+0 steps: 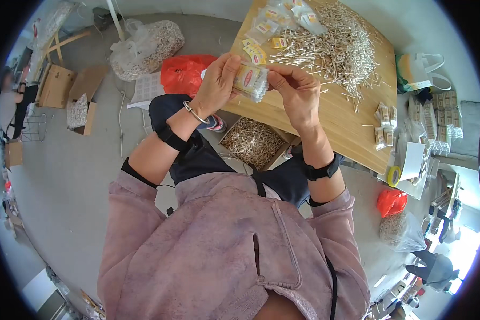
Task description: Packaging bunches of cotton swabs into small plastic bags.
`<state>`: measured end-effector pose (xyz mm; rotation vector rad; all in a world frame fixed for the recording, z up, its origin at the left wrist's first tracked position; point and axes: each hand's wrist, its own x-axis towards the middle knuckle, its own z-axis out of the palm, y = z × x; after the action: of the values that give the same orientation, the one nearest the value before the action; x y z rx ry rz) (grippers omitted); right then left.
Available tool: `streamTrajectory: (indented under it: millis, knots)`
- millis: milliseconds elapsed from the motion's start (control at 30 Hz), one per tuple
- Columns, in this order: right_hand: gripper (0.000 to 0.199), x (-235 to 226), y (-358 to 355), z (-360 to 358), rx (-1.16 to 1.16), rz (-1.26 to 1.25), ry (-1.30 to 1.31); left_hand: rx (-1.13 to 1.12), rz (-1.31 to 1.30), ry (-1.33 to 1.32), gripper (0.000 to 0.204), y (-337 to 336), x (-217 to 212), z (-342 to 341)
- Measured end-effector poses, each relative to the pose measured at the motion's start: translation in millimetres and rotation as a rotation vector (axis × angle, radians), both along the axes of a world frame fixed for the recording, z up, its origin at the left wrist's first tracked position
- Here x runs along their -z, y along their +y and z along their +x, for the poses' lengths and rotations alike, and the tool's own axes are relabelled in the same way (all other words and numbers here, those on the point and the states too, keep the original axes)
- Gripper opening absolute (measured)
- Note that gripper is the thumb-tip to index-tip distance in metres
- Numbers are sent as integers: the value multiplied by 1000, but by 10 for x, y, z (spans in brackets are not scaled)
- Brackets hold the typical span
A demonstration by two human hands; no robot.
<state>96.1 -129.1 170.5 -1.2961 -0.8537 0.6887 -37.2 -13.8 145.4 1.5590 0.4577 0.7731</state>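
Note:
My left hand is closed around a small clear packet of cotton swabs with a yellow and white label, held above the near left edge of the wooden table. The thumb and fingers of my right hand pinch the packet's right edge. White swab tips show through the plastic at its lower right end. Just beyond the packet lie yellow cards and flat clear bags with labels. A large heap of loose cotton swabs spreads over the far part of the table.
Several filled packets sit at the table's right side. Below the table edge, between my legs, is a box of loose swabs. A red plastic bag and a big clear sack lie left. Yellow tape is at the right.

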Motion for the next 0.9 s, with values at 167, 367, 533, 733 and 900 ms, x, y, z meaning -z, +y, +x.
streamTrajectory:
  millis: [167,367,533,733,900]
  knots:
    - [13,3,-33,70,-80,-41,-108,16,49,124,38,60,58,-54]
    - [13,18,-51,102,-117,-26,16,20,43,27,40,48,105,-9]
    - [13,45,-62,114,-145,-52,-51,45,3,93,39,14,7,-20]
    - [15,111,-5,12,8,-89,-65,8,-136,81,39,37,52,21]
    - [19,154,-38,-61,-158,-134,450,-53,-292,39,39,46,69,89]
